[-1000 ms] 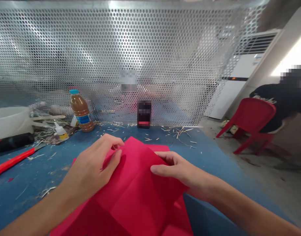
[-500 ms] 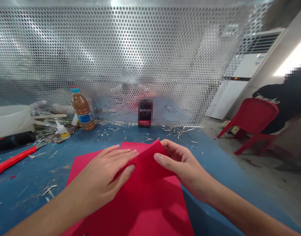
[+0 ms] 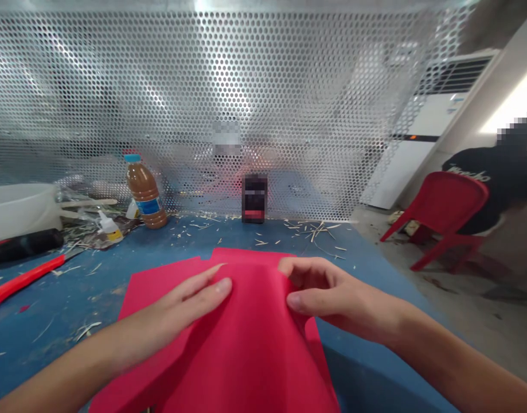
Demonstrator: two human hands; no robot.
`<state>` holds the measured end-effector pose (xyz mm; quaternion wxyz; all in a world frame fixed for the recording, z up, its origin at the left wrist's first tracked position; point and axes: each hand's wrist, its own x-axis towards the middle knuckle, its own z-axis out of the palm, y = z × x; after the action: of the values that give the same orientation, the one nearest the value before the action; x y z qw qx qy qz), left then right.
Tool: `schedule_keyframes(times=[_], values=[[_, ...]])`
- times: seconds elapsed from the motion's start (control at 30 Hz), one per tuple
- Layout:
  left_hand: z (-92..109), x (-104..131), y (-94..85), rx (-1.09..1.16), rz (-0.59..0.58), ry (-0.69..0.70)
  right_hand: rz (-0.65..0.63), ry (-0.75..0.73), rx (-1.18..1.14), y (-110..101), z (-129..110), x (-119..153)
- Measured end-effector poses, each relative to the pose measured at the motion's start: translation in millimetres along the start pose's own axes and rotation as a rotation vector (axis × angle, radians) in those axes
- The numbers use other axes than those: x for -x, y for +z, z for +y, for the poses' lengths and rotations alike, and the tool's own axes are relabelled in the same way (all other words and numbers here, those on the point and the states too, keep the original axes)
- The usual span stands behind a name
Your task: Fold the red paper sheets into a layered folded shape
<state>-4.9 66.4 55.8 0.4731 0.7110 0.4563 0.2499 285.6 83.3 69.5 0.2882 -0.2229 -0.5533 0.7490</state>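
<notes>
We pinch a raised red sheet with our left hand and right hand, over more red paper. Beyond the left hand, a bottle wears a blue label. Far right of the right hand, white lettering, perhaps ending "cho", marks a black shirt. Beneath both hands is a blue table; beyond them, a perforated metal panel.

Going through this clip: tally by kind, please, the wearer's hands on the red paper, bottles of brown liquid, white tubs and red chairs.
Hands on the red paper: 2 (left hand, right hand)
Brown-liquid bottle: 1
White tub: 1
Red chair: 1
Total: 5
</notes>
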Motion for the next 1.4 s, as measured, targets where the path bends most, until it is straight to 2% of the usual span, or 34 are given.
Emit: schedule_keyframes(times=[0.07, 0.1, 0.13, 0.23, 0.3, 0.33, 0.4, 0.47, 0.53, 0.63, 0.77, 0.9, 1.0, 1.13, 1.23, 1.4], values=[[5, -6, 0.8, 0.256, -0.058, -0.126, 0.046, 0.105, 0.216, -8, 1, -3], [7, -10, -0.3, 0.282, -0.047, -0.156, 0.073, 0.134, 0.359, -12, 2, -4], [8, -13, -2.4, 0.203, -0.015, -0.173, 0.112, 0.141, 0.545, -15, 5, -6], [2, -19, -12.2, -0.359, 0.11, -0.131, 0.34, 0.033, 1.243, -18, 20, -10], [-3, -17, -17.6, -0.708, 0.129, -0.019, 0.449, -0.01, 1.43, -13, 31, -12], [-4, -16, -18.7, -0.824, 0.092, 0.052, 0.45, -0.019, 1.487, -8, 35, -12], [-3, -12, -17.4, -0.957, -0.068, 0.164, 0.366, -0.007, 1.575, 3, 40, -12], [-1, -9, -12.7, -1.008, -0.256, 0.211, 0.251, 0.014, 1.709, 12, 40, -11], [-1, -7, -7.4, -1.031, -0.344, 0.22, 0.188, 0.028, 1.826, 17, 38, -10], [-8, -10, -3.3, -1.086, -0.302, 0.245, 0.225, 0.007, 1.851, 15, 34, -10], [-24, -20, -1.8, -1.197, -0.135, 0.296, 0.292, -0.122, 1.788, 1, 38, -13], [-39, -28, 5.0, -1.234, -0.038, 0.321, 0.241, -0.182, 1.739, -15, 51, -16], [-49, -31, 10.5, -1.189, -0.028, 0.307, 0.175, -0.166, 1.714, -23, 60, -16], [-54, -31, 15.5, -1.103, -0.048, 0.277, 0.136, -0.043, 1.677, -26, 65, -16], [-51, -29, 20.1, -1.093, -0.066, 0.249, 0.148, 0.04, 1.663, -21, 66, -17], [-46, -27, 26.8, -1.088, -0.069, 0.231, 0.186, 0.065, 1.662, -12, 66, -20]])
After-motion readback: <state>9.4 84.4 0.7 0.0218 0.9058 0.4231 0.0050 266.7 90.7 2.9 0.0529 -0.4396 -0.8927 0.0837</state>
